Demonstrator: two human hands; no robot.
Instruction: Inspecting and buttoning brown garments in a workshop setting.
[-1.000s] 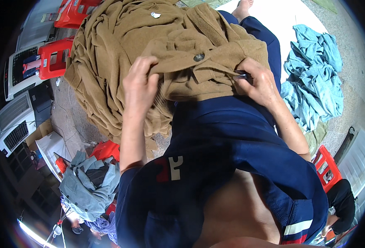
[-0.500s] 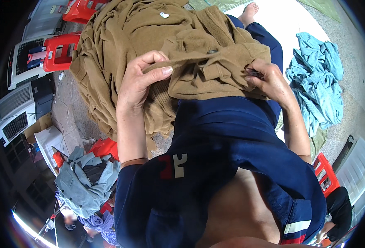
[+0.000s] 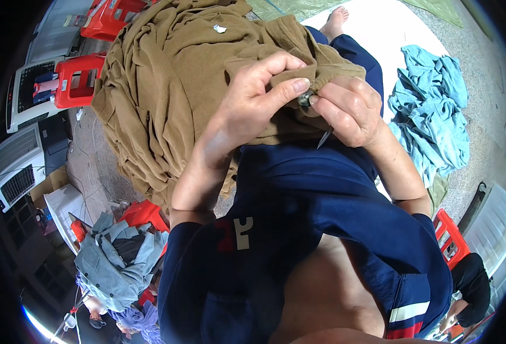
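A large tan-brown garment (image 3: 172, 86) lies heaped over my lap and knees. My left hand (image 3: 253, 103) pinches a fold of it near a small dark metal button (image 3: 304, 100), thumb and forefinger closed on the cloth. My right hand (image 3: 350, 112) meets it at the same button and also holds a thin dark pointed tool (image 3: 323, 139) that sticks out below its fingers. A small pale tag (image 3: 220, 28) shows on the garment farther away. I wear dark blue clothes (image 3: 299, 195).
A pile of light blue cloth (image 3: 434, 109) lies on the ground at right. Red plastic stools (image 3: 78, 80) and white machines (image 3: 18, 163) stand at left. A grey-blue garment heap (image 3: 112, 261) sits lower left. Another person in black (image 3: 471, 284) is at lower right.
Both hands have come together at the button; the left hand moved right and up along the fold, the right hand moved left, and the garment edge is now gathered between them.
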